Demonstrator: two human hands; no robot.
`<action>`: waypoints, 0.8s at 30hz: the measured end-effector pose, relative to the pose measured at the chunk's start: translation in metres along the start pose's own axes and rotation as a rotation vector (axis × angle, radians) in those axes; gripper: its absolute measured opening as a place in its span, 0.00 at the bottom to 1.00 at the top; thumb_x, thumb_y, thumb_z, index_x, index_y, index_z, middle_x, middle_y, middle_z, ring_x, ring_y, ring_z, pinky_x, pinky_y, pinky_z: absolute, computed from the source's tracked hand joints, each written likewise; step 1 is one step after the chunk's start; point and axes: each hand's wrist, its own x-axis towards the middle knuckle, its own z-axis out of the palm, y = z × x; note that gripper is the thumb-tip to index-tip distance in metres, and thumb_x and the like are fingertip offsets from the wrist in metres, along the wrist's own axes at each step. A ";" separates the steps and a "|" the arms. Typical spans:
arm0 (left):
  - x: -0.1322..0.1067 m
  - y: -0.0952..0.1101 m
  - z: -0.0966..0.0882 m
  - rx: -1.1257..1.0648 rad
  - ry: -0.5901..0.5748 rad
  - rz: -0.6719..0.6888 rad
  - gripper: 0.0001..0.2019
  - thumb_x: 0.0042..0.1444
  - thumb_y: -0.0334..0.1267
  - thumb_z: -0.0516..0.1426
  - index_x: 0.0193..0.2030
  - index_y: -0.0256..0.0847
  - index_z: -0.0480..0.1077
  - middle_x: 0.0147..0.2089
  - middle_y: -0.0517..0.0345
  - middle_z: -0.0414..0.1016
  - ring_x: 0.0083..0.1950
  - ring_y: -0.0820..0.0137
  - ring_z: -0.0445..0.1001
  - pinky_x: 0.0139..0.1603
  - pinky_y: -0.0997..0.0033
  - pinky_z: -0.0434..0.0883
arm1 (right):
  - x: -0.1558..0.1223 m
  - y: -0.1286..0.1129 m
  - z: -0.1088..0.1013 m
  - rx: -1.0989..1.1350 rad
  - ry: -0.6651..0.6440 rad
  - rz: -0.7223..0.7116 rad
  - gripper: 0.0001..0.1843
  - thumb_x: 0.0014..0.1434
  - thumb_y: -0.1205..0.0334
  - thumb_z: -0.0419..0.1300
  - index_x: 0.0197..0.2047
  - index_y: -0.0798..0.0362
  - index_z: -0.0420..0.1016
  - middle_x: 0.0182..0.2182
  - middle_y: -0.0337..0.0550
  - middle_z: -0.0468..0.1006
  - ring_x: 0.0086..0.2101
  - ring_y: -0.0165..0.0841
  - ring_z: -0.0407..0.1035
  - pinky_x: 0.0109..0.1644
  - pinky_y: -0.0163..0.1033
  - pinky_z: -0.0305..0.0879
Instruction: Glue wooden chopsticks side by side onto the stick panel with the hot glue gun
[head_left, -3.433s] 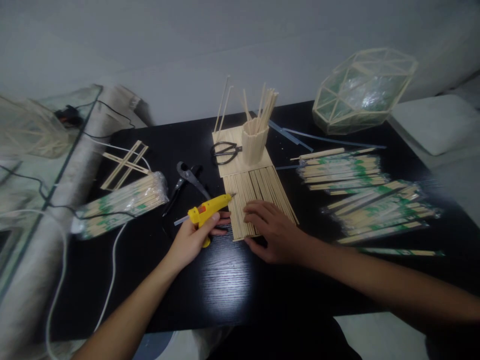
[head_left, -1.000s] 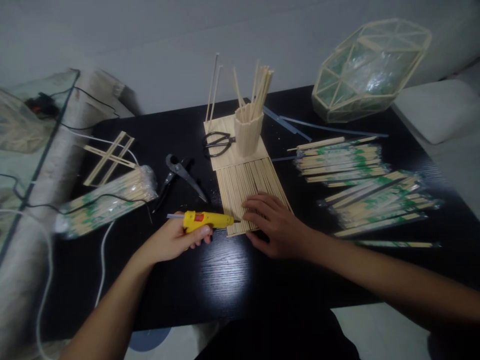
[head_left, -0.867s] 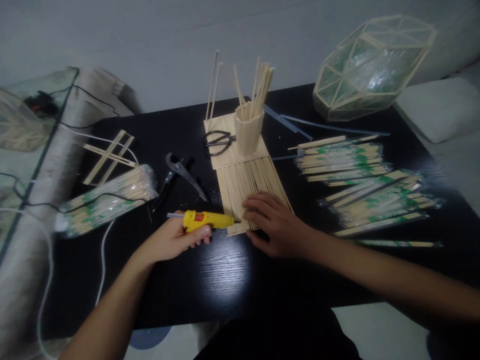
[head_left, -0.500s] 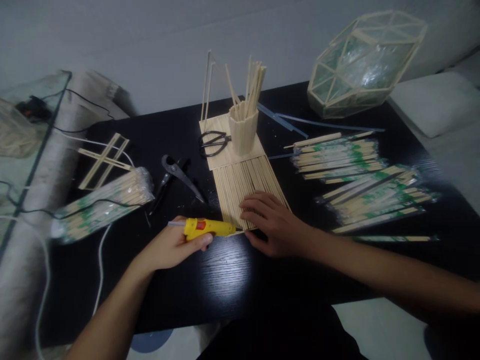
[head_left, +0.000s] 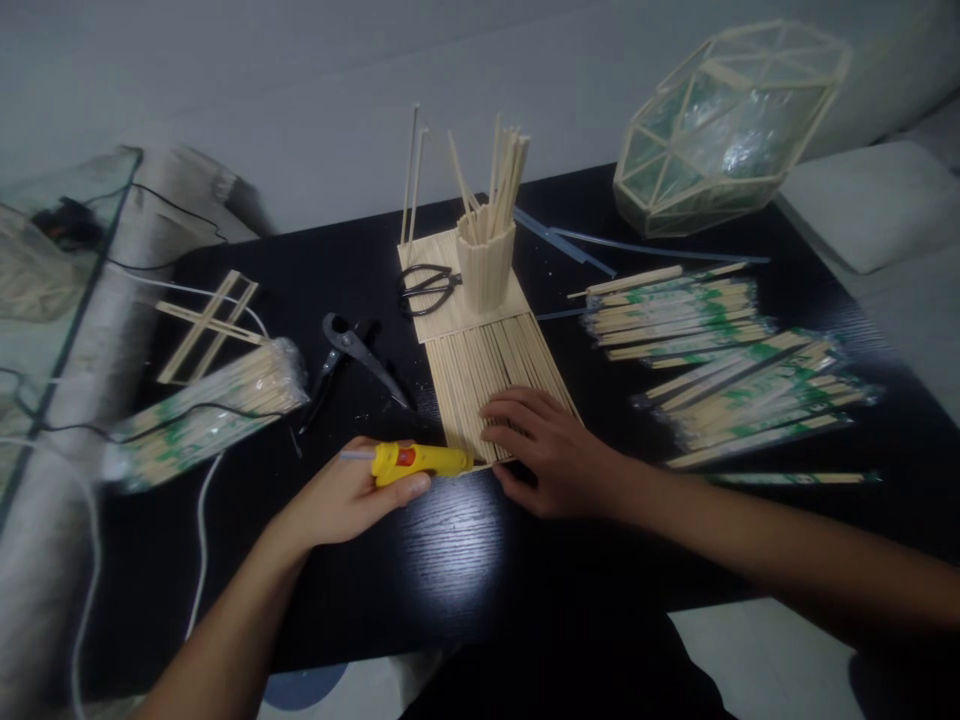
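Note:
My left hand [head_left: 351, 500] is wrapped round a yellow glue gun [head_left: 420, 462] with a pale glue stick jutting from its back end. The nozzle meets the near edge of a mat of thin wooden sticks [head_left: 480, 370] laid side by side. My right hand [head_left: 551, 450] rests with spread fingers on the near right part of that mat. At the mat's far end, a flat wooden panel [head_left: 431, 320] carries a holder made of sticks [head_left: 487, 265], filled with loose sticks. Black-handled scissors [head_left: 429, 288] lie beside the holder, their blades hidden.
Pliers [head_left: 360, 355] lie left of the mat, near a wrapped chopstick bundle [head_left: 210, 415] and crossed sticks [head_left: 210, 325]. Wrapped chopsticks [head_left: 750, 390] lie at right. A faceted stick-framed shape [head_left: 735, 130] stands behind them. Cables [head_left: 202, 520] run down the left side.
The glue gun's tip has shifted very slightly to the right along the mat's near edge. My right hand stays in place on the sticks.

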 end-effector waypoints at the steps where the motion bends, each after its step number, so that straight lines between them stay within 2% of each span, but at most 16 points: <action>1: 0.000 0.000 0.000 0.000 -0.005 -0.011 0.22 0.77 0.48 0.56 0.31 0.42 0.74 0.26 0.63 0.72 0.26 0.72 0.70 0.31 0.73 0.68 | 0.000 0.000 0.000 -0.001 0.002 0.001 0.12 0.68 0.66 0.62 0.54 0.56 0.75 0.56 0.59 0.79 0.62 0.51 0.71 0.68 0.60 0.72; 11: 0.003 0.008 -0.001 0.017 0.001 -0.069 0.25 0.76 0.54 0.55 0.28 0.43 0.73 0.23 0.64 0.73 0.24 0.72 0.70 0.29 0.70 0.67 | 0.000 0.000 -0.001 0.012 -0.008 0.009 0.14 0.67 0.66 0.62 0.55 0.54 0.75 0.57 0.59 0.79 0.62 0.52 0.71 0.67 0.62 0.73; 24: 0.003 0.004 0.002 -0.009 0.031 -0.063 0.24 0.77 0.51 0.55 0.29 0.42 0.71 0.22 0.64 0.71 0.23 0.73 0.69 0.26 0.74 0.65 | 0.000 0.000 0.001 0.018 -0.005 0.006 0.14 0.67 0.67 0.62 0.55 0.55 0.75 0.57 0.59 0.78 0.62 0.52 0.71 0.66 0.62 0.73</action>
